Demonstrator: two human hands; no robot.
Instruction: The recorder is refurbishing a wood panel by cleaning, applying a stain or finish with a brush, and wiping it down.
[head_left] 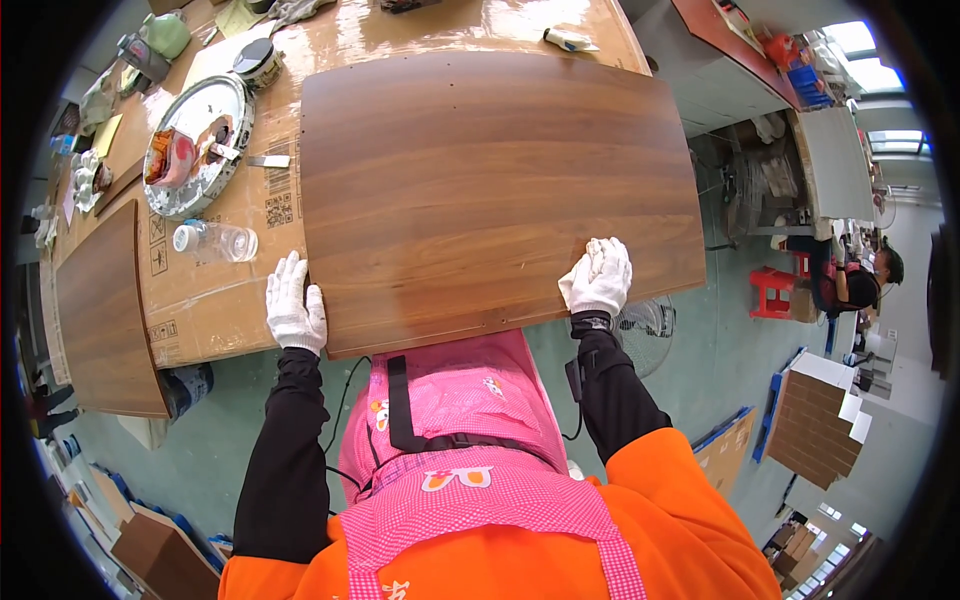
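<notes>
A large brown wood-grain board [490, 190] lies in front of me, its near edge close to my apron. My left hand [296, 305], in a white knitted glove, rests at the board's left edge. Its fingers are stretched out, the thumb against the edge, and it grips nothing. On the board's right part, near the front edge, my gloved right hand [598, 277] presses down with its fingers bent together. Whatever may be under those fingers is hidden. A faint darker smudge shows on the wood beside that hand. Small holes dot the board's far and near edges.
Left of the board, the cardboard-covered table [215, 305] bears a clear bottle [222, 242], a paint-stained round lid [240, 115], a scraper [270, 161] and a dark-lidded tub [258, 64]. Another wood-grain panel [110, 310] sits far left. A fan [645, 335] stands below right; a person [855, 285] is farther right.
</notes>
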